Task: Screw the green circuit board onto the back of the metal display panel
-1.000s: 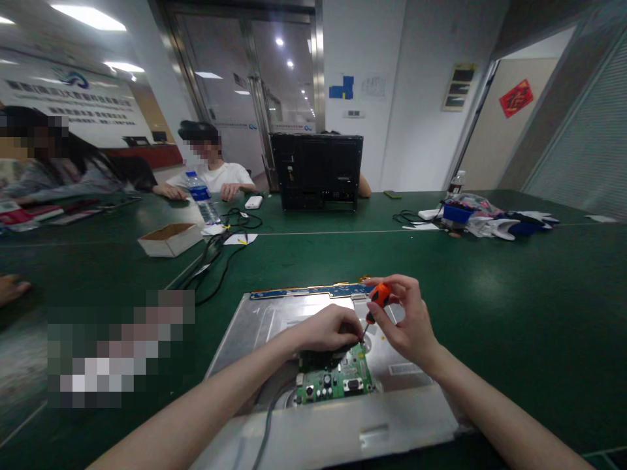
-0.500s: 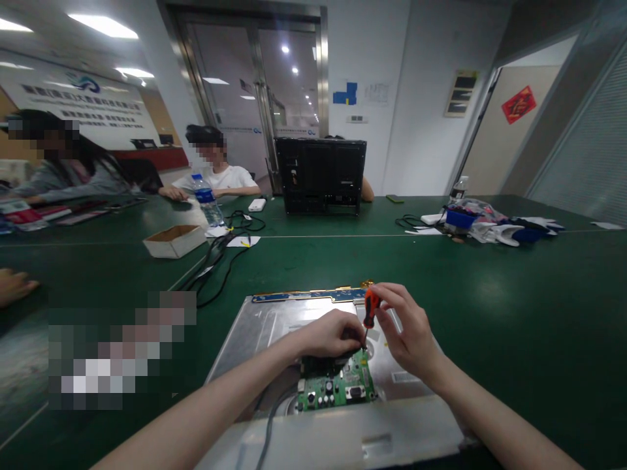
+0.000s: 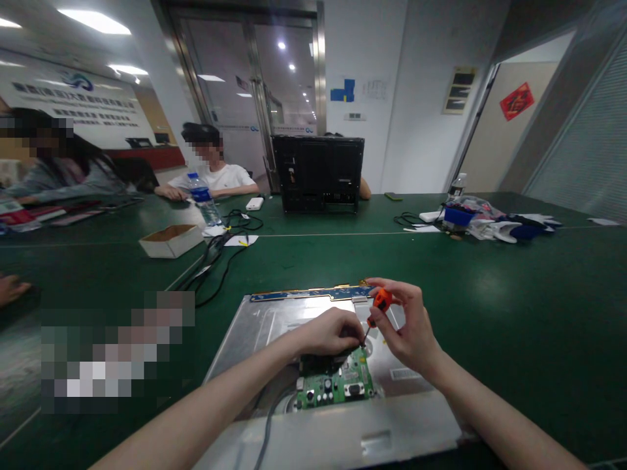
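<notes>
My right hand (image 3: 409,323) grips an orange and black screwdriver (image 3: 382,299) by its handle. The handle leans to the right, and the shaft's tip points down at the upper right corner of a green circuit board (image 3: 333,385). Over the board's far edge, my left hand (image 3: 337,331) has its fingers curled close to the screwdriver tip; what they hold, if anything, is hidden. The board lies on the silvery metal back of a display panel (image 3: 274,320), with a thin blue board (image 3: 304,295) along its far edge. A grey cable (image 3: 268,431) runs off toward me.
A black monitor casing (image 3: 318,173) stands across the green table. To the left are an open white box (image 3: 171,241), a water bottle (image 3: 203,199) and black cables (image 3: 215,261). A blue container (image 3: 456,215) sits among bags and gloves on the right. Other people sit at the left.
The screwdriver has gone from nearly upright to tilted, its handle swinging right and toward me with my right hand. My left hand stays at the board's far edge.
</notes>
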Motion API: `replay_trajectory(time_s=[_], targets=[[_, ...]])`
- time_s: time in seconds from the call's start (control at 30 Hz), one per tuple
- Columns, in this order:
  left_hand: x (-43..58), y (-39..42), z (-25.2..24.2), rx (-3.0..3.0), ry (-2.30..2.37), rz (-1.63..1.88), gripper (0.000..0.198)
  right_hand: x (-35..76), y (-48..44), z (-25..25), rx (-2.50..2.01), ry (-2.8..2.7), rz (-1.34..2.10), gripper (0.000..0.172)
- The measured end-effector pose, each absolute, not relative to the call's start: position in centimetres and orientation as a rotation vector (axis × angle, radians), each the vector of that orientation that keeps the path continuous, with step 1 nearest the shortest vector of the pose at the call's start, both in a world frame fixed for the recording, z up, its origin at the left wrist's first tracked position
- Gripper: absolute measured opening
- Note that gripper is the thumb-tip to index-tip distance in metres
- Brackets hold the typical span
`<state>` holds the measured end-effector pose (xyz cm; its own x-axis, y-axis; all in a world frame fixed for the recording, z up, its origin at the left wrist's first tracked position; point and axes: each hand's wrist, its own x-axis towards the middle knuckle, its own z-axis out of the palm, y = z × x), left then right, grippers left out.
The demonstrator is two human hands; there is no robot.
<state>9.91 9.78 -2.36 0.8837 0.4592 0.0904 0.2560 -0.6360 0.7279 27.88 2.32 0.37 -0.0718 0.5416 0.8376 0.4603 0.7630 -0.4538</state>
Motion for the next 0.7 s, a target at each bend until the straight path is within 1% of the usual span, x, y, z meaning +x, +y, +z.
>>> replay_trajectory(time_s=[0.17,0.47,0.7], targets=[[9.9,9.72,-2.34,2.286,0.509,0.344,0.014,27.85,2.25,0.94,-0.821,-1.738,-0.032,0.032],[9.84,9.85,-2.39,2.3,0.5,0.331,0.016,28.03,2.47,0.51,-0.8,-1.742,0.013,0.033],[9.83,9.8,-2.21,2.293,0.507,0.332,0.012,27.96,2.83,0.57,-0.823,-1.702,-0.089,0.035]])
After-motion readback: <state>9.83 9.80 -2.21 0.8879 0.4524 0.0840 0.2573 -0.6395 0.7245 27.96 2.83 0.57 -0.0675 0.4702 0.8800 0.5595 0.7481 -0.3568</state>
